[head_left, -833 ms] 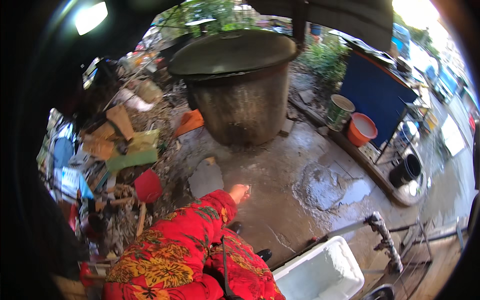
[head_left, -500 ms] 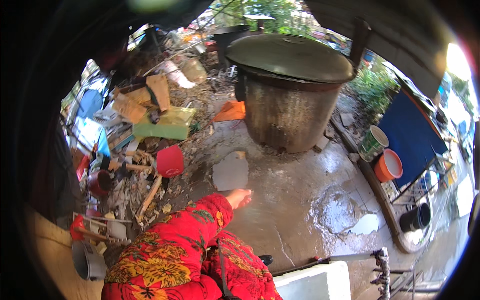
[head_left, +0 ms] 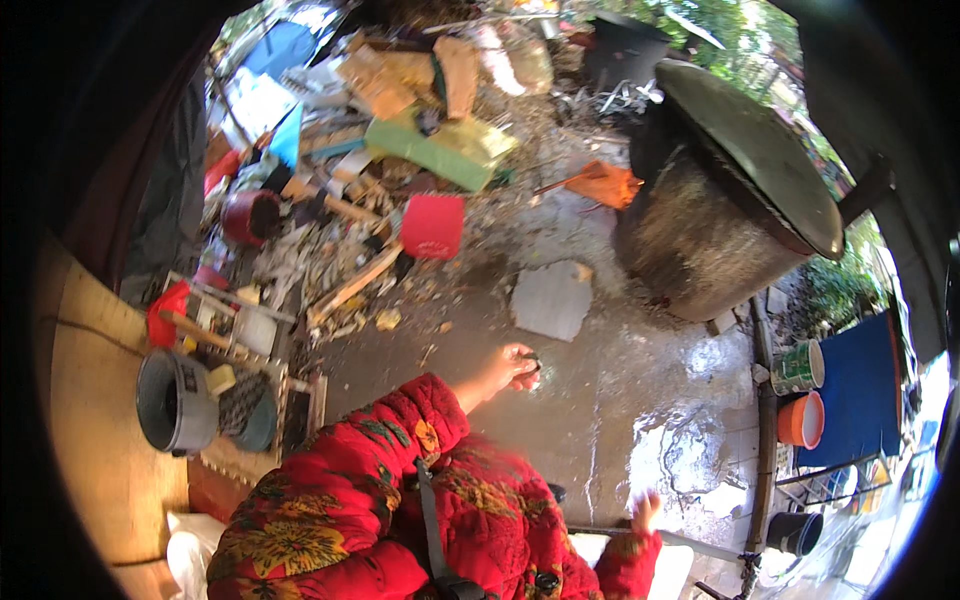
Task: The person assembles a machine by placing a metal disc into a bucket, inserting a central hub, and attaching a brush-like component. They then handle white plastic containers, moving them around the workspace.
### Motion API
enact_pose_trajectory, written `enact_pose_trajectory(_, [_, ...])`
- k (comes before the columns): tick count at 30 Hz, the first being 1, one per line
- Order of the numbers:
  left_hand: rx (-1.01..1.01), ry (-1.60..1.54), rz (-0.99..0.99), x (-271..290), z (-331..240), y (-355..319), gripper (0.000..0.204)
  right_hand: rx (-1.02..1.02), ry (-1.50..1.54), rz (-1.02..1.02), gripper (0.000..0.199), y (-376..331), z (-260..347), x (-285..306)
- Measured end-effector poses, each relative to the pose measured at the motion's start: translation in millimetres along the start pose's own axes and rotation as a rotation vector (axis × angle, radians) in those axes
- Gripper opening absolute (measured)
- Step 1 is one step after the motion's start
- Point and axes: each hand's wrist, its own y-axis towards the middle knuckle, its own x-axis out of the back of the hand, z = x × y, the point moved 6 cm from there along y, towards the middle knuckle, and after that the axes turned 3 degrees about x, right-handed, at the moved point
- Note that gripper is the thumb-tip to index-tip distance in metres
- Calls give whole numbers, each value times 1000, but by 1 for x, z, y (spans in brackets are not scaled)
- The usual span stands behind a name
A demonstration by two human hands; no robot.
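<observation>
My left hand (head_left: 508,372) reaches forward in a red flowered sleeve, above the wet concrete floor (head_left: 490,440). Its fingers are pinched around a small dark object (head_left: 534,364), too small to name. Lower down, near the white box (head_left: 672,568) at the bottom edge, my right hand (head_left: 647,512) shows at the end of its red sleeve. That hand is smeared by motion, so its fingers are unclear. Ahead of my left hand a flat grey slab (head_left: 553,300) lies on the floor.
A large lidded metal drum (head_left: 690,220) stands at the right. Scrap wood and rubbish heap up at the left, with a red dustpan (head_left: 433,226) beside them. A grey pot (head_left: 178,402) is at the near left. Buckets, including an orange one (head_left: 801,420), line the right.
The view has turned, so the drum sits farther right and more of the left side shows. My right hand has come into view, and the dark object in my left hand now shows.
</observation>
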Motion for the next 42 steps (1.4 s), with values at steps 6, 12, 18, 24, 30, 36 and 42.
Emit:
enact_pose_trajectory(6, [-300,290,-238,102,-46,-104,23,372,96,841,26,-49,212,-397])
enact_pose_trajectory(12, [-417,781,-543,208,-43,-205,22,60,14,1168,25,-175,265,-563])
enact_pose_trajectory(18, [-358,577,-795,275,-15,-278,26,86,-284,1286,21,-205,242,-651])
enact_pose_trajectory(24, [-157,472,-985,339,5,-330,23,145,-501,1605,12,-237,220,-749])
enact_pose_trajectory(30, [-67,500,-1221,403,12,-369,21,482,-828,1922,25,-268,197,-858])
enact_pose_trajectory(36, [-1,256,-1401,459,59,-371,25,370,-851,2197,31,-320,197,-920])
enact_pose_trajectory(42, [-84,142,-1670,490,80,-451,23,-116,-536,2203,28,-420,175,-962])
